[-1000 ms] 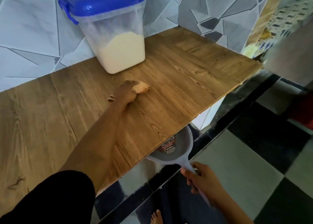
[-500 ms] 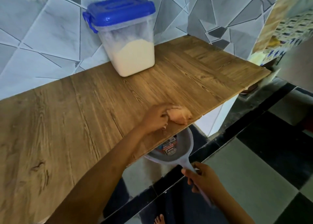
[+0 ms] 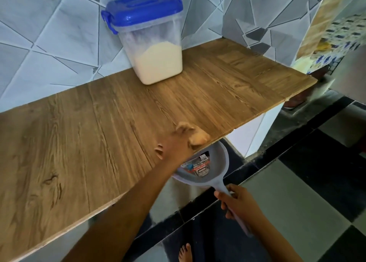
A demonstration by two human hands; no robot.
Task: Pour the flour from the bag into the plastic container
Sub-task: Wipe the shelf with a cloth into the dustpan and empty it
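Note:
The clear plastic container [image 3: 156,50] with a blue lid stands shut at the back of the wooden counter [image 3: 83,135], about half full of pale flour. My left hand [image 3: 178,141] holds a small tan cloth [image 3: 199,138] against the counter's front edge. Just below that edge hangs a grey dustpan [image 3: 204,166] with a label inside, and my right hand [image 3: 239,204] grips its handle. No flour bag is in view.
A tiled wall with a geometric pattern runs behind the counter. The floor below has black and pale checkered tiles. A bare foot [image 3: 185,252] shows at the bottom. A patterned fabric [image 3: 332,30] hangs at the far right.
My left hand has drawn the cloth from the middle of the counter toward its front edge, above the dustpan. The right hand has kept the dustpan under the edge.

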